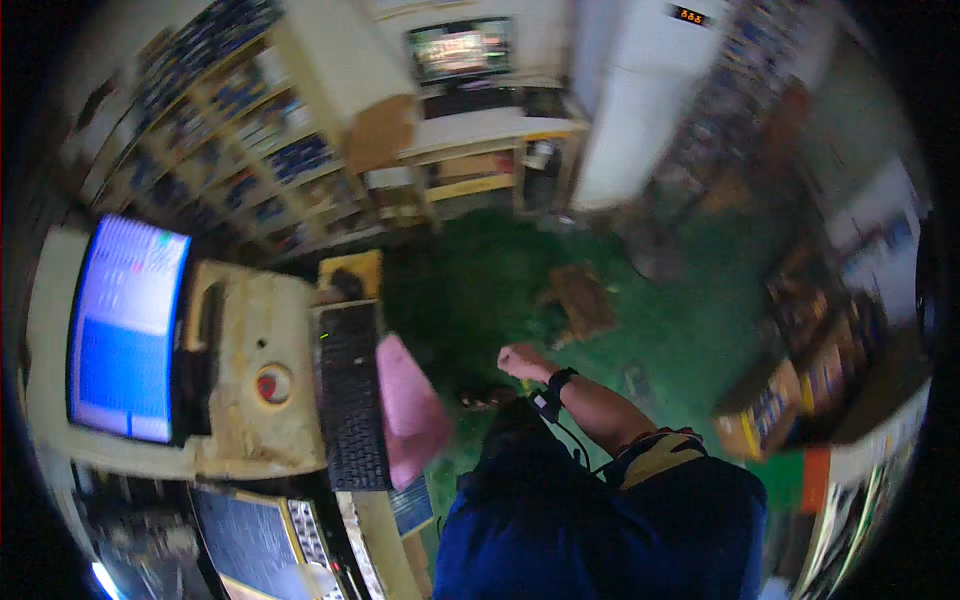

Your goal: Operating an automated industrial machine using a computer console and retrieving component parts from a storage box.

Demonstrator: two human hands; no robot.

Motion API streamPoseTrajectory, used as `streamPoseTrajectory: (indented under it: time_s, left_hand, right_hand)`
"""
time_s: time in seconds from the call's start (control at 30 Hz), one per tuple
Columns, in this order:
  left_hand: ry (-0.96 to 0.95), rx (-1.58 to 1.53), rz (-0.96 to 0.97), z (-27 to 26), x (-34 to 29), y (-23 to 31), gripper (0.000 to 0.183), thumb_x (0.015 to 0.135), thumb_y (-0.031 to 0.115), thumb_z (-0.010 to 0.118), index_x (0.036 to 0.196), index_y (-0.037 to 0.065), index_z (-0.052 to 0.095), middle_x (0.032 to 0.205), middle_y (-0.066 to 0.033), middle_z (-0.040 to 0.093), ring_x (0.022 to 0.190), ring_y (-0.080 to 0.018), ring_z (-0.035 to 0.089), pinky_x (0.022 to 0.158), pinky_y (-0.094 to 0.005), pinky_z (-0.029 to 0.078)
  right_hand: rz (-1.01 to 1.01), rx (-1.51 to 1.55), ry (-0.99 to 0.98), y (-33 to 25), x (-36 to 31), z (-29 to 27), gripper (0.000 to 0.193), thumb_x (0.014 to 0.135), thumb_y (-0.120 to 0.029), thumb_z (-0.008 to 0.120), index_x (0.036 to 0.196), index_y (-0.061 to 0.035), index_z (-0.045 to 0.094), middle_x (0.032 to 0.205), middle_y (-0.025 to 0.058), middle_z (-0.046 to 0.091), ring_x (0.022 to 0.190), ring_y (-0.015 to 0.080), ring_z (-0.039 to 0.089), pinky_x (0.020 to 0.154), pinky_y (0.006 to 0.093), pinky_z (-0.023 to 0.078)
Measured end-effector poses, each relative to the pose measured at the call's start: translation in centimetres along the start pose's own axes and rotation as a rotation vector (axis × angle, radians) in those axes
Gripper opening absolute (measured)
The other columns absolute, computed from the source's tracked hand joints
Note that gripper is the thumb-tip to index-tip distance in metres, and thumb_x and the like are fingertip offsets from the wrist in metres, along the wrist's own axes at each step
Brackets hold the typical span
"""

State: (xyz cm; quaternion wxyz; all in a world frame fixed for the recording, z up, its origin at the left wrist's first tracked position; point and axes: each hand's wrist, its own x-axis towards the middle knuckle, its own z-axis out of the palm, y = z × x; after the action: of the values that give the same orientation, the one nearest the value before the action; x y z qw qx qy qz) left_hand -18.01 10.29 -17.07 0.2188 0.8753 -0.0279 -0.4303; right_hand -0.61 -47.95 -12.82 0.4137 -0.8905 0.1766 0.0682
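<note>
My right hand point(524, 362) reaches forward over the green floor with its fingers closed, a dark watch point(562, 380) on the wrist. A small yellowish bit shows just under the fist, but blur hides what the fingers hold, if anything. Below the wrist, a small dark device with a pale face point(545, 404) sits against the dark blue clothing, with a black cable point(578, 445) running from it. To the left of the hand, apart from it, a pink sheet-like thing point(412, 415) lies beside a black keyboard point(352, 400). My left hand is out of view.
At left a lit monitor point(130, 330) stands on a worn pale desk point(255, 430). Shelves point(290, 130) and a second screen point(460, 50) on a desk line the far side. A flat brown piece point(583, 300) lies on the floor; cardboard boxes point(765, 415) stand at right.
</note>
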Motion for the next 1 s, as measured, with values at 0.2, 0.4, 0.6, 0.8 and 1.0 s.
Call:
streamPoseTrajectory:
  time_s: [0.2,0.4,0.6,0.8,1.0]
  left_hand:
    - [-0.041,0.309,0.174,-6.3,4.1,-2.5,0.04,0.086,0.023,0.07,0.124,0.013,0.074,0.088,-0.0158,0.074,0.084,-0.0354,0.073,0.074,-0.0494,0.056]
    - [-0.045,0.362,0.192,-7.1,8.9,4.6,0.044,0.085,0.019,0.07,0.128,0.017,0.072,0.089,-0.0147,0.074,0.084,-0.0347,0.073,0.074,-0.0501,0.056]
    - [-0.344,0.958,0.738,3.4,11.2,15.6,0.049,0.084,0.015,0.069,0.132,0.02,0.071,0.09,-0.0135,0.074,0.085,-0.034,0.072,0.073,-0.0507,0.056]
    - [-0.525,1.323,1.072,21.0,11.4,30.2,0.071,0.069,0.016,0.078,0.14,0.021,0.069,0.09,-0.0171,0.073,0.086,-0.0344,0.073,0.071,-0.0526,0.057]
    - [-0.647,1.05,1.212,33.8,8.8,44.1,0.036,0.085,0.032,0.077,0.115,0.013,0.073,0.093,-0.0144,0.075,0.09,-0.0366,0.072,0.076,-0.0487,0.056]
  right_hand:
    - [0.45,-0.334,-0.154,22.5,-32.7,9.4,0.026,0.091,-0.025,0.067,0.076,-0.0059,0.077,0.077,0.0185,0.068,0.077,0.0403,0.069,0.07,0.0528,0.056]
    - [1.097,-0.282,-0.842,35.8,-63.1,13.4,0.028,0.082,-0.022,0.079,0.106,-0.0079,0.081,0.109,0.0196,0.075,0.105,0.0383,0.071,0.092,0.0495,0.059]
    - [0.929,0.025,-0.103,30.5,-63.9,8.6,0.028,0.087,-0.035,0.073,0.093,-0.0096,0.081,0.085,0.0101,0.077,0.083,0.0291,0.075,0.075,0.0462,0.06]
    - [0.509,-0.277,0.034,32.8,-64.1,-0.9,0.029,0.094,-0.035,0.071,0.096,-0.0082,0.08,0.098,0.0159,0.078,0.097,0.0349,0.073,0.086,0.0498,0.057]
    - [0.705,0.353,0.341,41.8,-76.2,-6.6,0.034,0.099,-0.035,0.062,0.093,-0.0058,0.078,0.096,0.0198,0.077,0.091,0.0333,0.074,0.081,0.0471,0.057]
